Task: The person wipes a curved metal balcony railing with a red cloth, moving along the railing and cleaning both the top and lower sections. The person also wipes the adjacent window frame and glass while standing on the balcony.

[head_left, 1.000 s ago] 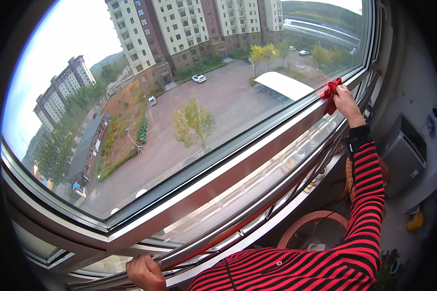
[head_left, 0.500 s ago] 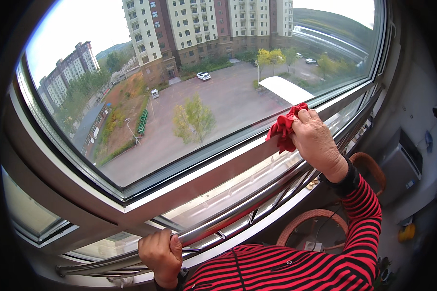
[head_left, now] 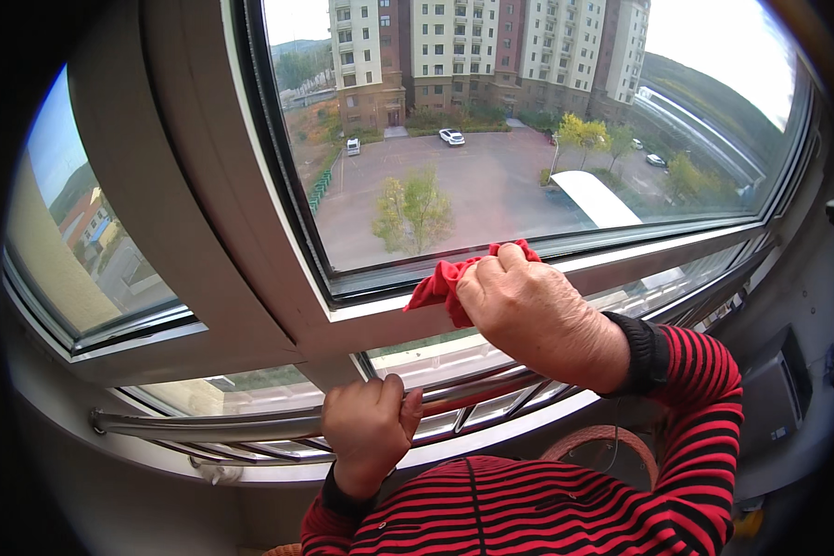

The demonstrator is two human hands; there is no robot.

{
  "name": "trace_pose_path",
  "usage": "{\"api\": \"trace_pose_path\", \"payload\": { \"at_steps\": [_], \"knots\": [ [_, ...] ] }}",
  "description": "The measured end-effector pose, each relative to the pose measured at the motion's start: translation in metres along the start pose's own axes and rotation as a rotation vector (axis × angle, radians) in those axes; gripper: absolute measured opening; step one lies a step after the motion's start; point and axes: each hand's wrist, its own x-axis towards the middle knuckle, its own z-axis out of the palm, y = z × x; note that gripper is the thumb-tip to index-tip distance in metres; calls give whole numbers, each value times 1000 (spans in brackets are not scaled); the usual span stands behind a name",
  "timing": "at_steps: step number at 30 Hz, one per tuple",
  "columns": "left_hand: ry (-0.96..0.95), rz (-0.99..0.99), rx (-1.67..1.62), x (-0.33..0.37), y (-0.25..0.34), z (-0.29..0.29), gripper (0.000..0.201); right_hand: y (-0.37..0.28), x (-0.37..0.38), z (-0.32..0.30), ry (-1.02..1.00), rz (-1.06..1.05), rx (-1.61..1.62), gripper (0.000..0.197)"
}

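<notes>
A crumpled red cloth [head_left: 443, 287] is bunched under the fingers of my right hand [head_left: 549, 320], which presses it against the lower ledge of the window frame [head_left: 380, 310]. Part of the cloth trails out to the left of my knuckles. Lower down and to the left, my left hand [head_left: 369, 428] is wrapped round the shiny metal handrail [head_left: 222, 426] that runs below the window. Above both hands stands the large window pane [head_left: 491, 208]; through it show a car park and apartment blocks.
A wide frame post [head_left: 190, 176] parts the big pane from a narrower window [head_left: 111, 250] at the left. Thinner bars [head_left: 269, 451] run under the handrail. To the right are a grey box-like appliance [head_left: 777, 394] and a round woven rim [head_left: 612, 440] near my right elbow.
My right hand has slid the red cloth leftward along the window ledge, toward the frame corner. My left hand still grips the handrail. The view has turned toward the left.
</notes>
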Motion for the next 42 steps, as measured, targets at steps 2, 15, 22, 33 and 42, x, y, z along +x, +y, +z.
{"api": "trace_pose_path", "payload": {
  "at_steps": [2, 15, 22, 33, 42],
  "knots": [
    [66, 27, 1, 1, -1, 2, 28, -19, 25, 3, 28, -48, 24, 14],
    [115, 93, 3, 0, -6, 6, 23, -56, 75, 19, 208, -208, 90, 14],
    [34, 8, -18, -1, 2, 0, 33, 8, 0, 17, 190, -36, 185, 21],
    [14, -17, 36, -1, 6, 4, 42, 125, -164, 12, 26, 460, 230, 24],
    [23, -44, 81, -1, 10, 6, 38, 233, -287, 35, 114, 946, 512, 26]
  ]
}}
